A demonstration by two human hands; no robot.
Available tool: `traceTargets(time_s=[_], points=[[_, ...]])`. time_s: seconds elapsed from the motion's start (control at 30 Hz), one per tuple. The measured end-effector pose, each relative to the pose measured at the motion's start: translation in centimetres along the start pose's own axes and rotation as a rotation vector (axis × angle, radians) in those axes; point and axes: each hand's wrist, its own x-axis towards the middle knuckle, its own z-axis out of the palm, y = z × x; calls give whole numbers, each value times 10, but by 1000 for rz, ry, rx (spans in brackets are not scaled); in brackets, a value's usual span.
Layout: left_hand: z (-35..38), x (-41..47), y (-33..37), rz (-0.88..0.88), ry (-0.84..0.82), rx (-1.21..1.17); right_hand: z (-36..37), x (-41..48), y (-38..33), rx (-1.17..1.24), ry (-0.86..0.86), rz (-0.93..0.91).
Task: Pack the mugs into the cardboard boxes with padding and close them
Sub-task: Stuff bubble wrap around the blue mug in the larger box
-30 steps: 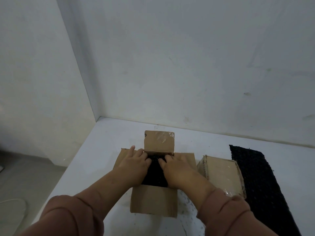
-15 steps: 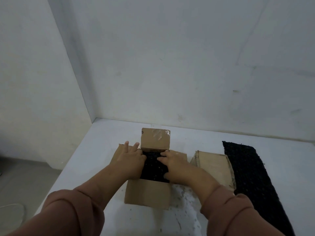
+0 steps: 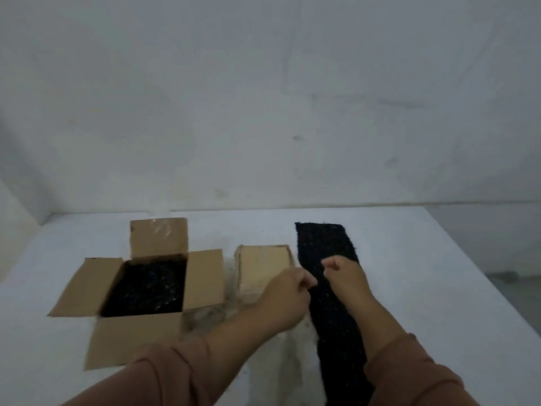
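on the white bench (image 3: 409, 259), in the head view, both hands are now working over the loose black padding strip (image 3: 330, 253), having left the open cardboard box (image 3: 202, 276) where they were pressing padding down a moment ago. the left hand (image 3: 285, 297) is curling its grip at the strip's left edge and the right hand (image 3: 345, 273) is pinching from above; whether either actually has hold of the padding i cannot tell. the open box is sitting to the left with black padding (image 3: 149, 285) lining its inside and all four flaps out. a smaller closed box (image 3: 263, 265) is lying between it and the strip. no mug is showing. this is probably the fetching of more padding. no readable writing or brand anywhere.
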Motion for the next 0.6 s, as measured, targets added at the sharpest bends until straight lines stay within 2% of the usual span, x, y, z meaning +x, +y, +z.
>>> traceTargets(time_s=[0.1,0.17,0.27,0.4,0.47,0.6], points=[[55,20,6,-201,-90,-188,-5,8,51,-177,-133,84],[81,38,3,-413,-147,-282,-4,10,74,-285,-229,74],[100,66,-7,-656,-9,-433,0,11,95,-367,-336,33],[111,92,-13,-708,149,-615,1,13,107,-448,-396,-36],[115,98,-11,-691,136,-712,0,15,110,-424,-384,-43],[119,100,-3,-590,89,-660,-7,20,113,-279,-314,-65]])
